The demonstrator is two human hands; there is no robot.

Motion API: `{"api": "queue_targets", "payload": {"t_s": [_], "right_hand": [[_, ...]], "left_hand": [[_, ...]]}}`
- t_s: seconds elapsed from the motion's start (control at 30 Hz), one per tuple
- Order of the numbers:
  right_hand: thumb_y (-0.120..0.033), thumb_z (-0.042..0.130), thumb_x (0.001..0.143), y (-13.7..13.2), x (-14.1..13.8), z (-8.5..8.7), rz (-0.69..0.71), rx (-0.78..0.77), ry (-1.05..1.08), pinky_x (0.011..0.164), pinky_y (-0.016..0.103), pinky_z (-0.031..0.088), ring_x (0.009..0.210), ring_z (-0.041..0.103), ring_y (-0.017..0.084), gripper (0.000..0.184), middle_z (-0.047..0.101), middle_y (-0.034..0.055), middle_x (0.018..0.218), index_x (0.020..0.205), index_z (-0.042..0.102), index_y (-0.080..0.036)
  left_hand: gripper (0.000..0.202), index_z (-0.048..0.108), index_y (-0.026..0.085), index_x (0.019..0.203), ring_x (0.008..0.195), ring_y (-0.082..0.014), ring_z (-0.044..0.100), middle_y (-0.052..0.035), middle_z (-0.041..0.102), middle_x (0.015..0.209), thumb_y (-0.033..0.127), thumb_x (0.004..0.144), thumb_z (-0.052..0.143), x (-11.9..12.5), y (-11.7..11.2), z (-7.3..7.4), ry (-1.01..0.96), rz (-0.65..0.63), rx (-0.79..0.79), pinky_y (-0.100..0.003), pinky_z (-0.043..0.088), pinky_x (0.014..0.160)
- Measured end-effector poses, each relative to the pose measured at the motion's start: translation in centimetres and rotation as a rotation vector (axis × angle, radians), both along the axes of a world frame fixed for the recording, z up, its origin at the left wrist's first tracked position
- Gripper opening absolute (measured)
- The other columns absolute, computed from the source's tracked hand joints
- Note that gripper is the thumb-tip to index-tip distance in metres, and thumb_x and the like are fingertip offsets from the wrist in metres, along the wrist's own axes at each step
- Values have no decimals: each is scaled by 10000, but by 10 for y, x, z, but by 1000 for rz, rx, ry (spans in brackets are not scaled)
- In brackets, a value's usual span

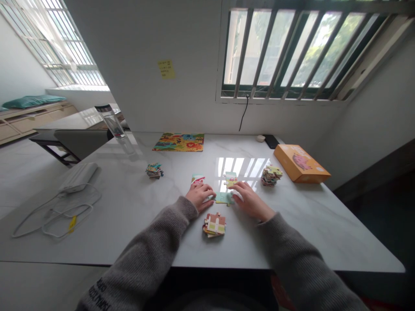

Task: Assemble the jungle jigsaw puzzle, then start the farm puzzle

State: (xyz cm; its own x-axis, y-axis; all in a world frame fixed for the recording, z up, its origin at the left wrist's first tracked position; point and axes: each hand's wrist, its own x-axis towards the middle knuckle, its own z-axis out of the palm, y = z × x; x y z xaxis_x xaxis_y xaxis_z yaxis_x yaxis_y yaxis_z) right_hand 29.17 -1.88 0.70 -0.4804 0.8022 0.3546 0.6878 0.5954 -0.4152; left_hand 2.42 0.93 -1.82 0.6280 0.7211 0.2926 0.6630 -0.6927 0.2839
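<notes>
Joined light-green jigsaw puzzle pieces (223, 198) lie flat on the table between my hands. My left hand (201, 197) rests palm down at their left end, fingers stretched and lying on the pieces' edge. Just above it, a puzzle piece with a red barn (198, 179) is partly covered by the fingers. My right hand (250, 201) is at the right end, thumb and fingers apart, thumb by the joined pieces. Its index fingertip is close to a puzzle piece with a small car (231, 178). Nearer to me sits a small stack of puzzle pieces (215, 224).
Further stacks of puzzle pieces stand left (154, 170) and right (272, 175). An orange box (301, 164), a black phone (271, 141) and an animal picture sheet (179, 142) lie farther back. At left are a glass bottle (113, 123) and a white device (78, 177) with a cable.
</notes>
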Motion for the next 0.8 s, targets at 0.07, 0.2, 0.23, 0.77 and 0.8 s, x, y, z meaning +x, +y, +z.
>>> {"api": "queue_targets", "payload": {"t_s": [0.07,0.2,0.23,0.77,0.8], "right_hand": [[-155,470,950,2,6,1,-47,36,-7,938,456,488,1053,543,281,288,638,123,1123,1175,640,-215],[-166,466,953,6,15,0,-108,37,-77,903,449,487,1000,546,283,269,646,125,1053,1131,665,-199],[-168,469,952,6,16,-1,-113,31,-90,895,439,486,989,547,279,265,644,121,1039,1127,665,-196],[-169,512,943,1,2,-2,-99,16,-148,813,359,445,913,563,236,216,648,88,985,1094,662,-206],[-166,510,944,1,2,-2,-100,16,-148,820,362,445,920,564,238,220,650,88,991,1101,659,-205]], "left_hand": [[192,703,266,1035,1051,-262,544,-49,675,1124,363,880,644,-2,1,0,3,8,4,-445,327,981],[180,701,260,1024,1067,-264,536,-50,673,1117,348,876,648,-6,3,2,19,39,9,-434,319,966],[181,700,259,1025,1074,-267,535,-51,671,1117,344,873,652,-7,4,3,25,47,3,-434,319,961],[387,651,261,1170,1134,-286,539,-59,650,1212,346,797,712,3,9,9,-21,-38,-32,-475,329,1058],[414,642,259,1185,1132,-286,541,-61,648,1223,346,788,724,7,11,11,-8,-65,-37,-471,342,1056]]}}
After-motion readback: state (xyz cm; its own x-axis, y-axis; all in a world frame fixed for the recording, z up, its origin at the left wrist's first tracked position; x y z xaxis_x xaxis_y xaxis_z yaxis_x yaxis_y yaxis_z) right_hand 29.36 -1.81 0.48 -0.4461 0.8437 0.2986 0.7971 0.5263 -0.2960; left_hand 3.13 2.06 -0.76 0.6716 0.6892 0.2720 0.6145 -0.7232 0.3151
